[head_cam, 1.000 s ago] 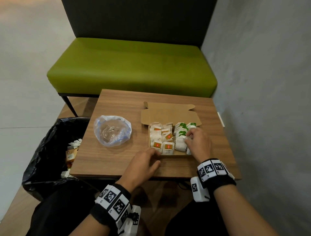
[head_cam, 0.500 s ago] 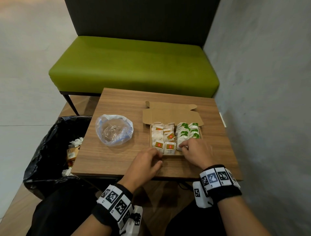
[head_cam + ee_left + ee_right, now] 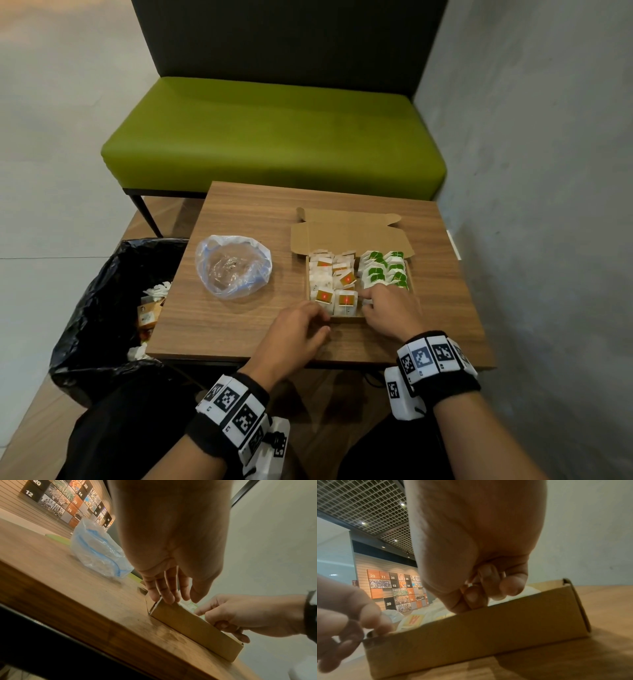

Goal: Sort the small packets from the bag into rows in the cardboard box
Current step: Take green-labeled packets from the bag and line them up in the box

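The open cardboard box (image 3: pixel 349 236) stands on the wooden table (image 3: pixel 239 329). Orange-labelled packets (image 3: pixel 334 284) fill its left rows and green-labelled packets (image 3: pixel 383 270) its right rows. My left hand (image 3: pixel 308 322) rests with straight fingers (image 3: pixel 168 597) on the box's near left corner. My right hand (image 3: pixel 387 308) reaches over the near wall (image 3: pixel 471 635) into the front right of the box. Its fingers (image 3: pixel 484 588) curl down and seem to pinch a white packet (image 3: pixel 367 302); the grip itself is mostly hidden. The clear plastic bag (image 3: pixel 233 270) lies left of the box.
A bin lined with a black bag (image 3: pixel 102 308) stands on the floor by the table's left edge. A green bench (image 3: pixel 274 137) runs behind the table, and a grey wall (image 3: pixel 548 205) closes the right side. Bare tabletop shows right of the box.
My right hand has drawn back from the green rows at the box's right to the near front, beside the orange rows. The left hand has stayed at the near left corner.
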`<control>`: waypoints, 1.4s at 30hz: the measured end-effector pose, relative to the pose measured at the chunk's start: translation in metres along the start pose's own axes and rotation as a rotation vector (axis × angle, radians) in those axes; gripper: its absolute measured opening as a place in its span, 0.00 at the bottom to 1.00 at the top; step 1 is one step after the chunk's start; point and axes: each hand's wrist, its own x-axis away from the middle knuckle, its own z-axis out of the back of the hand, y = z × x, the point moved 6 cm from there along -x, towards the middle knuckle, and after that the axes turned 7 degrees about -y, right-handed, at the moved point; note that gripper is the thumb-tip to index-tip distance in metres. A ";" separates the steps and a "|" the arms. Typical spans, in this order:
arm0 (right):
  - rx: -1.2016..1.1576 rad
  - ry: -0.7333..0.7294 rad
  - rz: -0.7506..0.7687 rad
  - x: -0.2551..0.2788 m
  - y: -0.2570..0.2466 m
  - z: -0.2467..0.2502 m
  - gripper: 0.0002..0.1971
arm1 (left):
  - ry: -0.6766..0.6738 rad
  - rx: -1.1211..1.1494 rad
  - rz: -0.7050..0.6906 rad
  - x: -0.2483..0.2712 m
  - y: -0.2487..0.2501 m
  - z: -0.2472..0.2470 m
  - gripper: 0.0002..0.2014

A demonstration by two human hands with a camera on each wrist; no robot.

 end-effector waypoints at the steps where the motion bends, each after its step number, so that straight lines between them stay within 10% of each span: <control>1: -0.010 0.000 0.002 0.000 -0.002 -0.001 0.17 | 0.004 0.004 -0.005 0.001 0.001 0.001 0.09; 4: -0.030 0.039 -0.017 0.002 0.000 0.001 0.17 | 0.143 -0.036 0.015 0.004 0.002 0.018 0.10; 7: -0.086 0.087 -0.019 0.010 0.007 0.006 0.18 | 0.557 -0.160 0.077 0.016 -0.006 0.071 0.10; 10: -0.132 0.114 -0.017 0.021 0.012 0.010 0.19 | 0.756 -0.354 0.342 0.024 -0.035 0.119 0.14; 15: -0.209 0.194 -0.008 0.034 0.004 0.013 0.20 | 0.399 -0.216 0.597 0.015 -0.098 0.134 0.17; 25: -0.658 0.351 0.216 0.070 -0.079 0.023 0.29 | 0.402 -0.221 0.054 0.063 -0.007 0.087 0.26; 31: -0.727 0.465 0.084 0.069 -0.058 0.024 0.08 | 0.412 -0.177 -0.250 0.086 0.019 0.086 0.26; 38: -0.873 0.458 0.022 0.074 -0.045 0.023 0.01 | 0.234 0.122 -0.354 0.090 0.025 0.075 0.24; 42: -1.127 0.227 0.098 0.079 -0.062 0.015 0.01 | 0.101 0.173 -0.278 0.075 0.021 0.058 0.44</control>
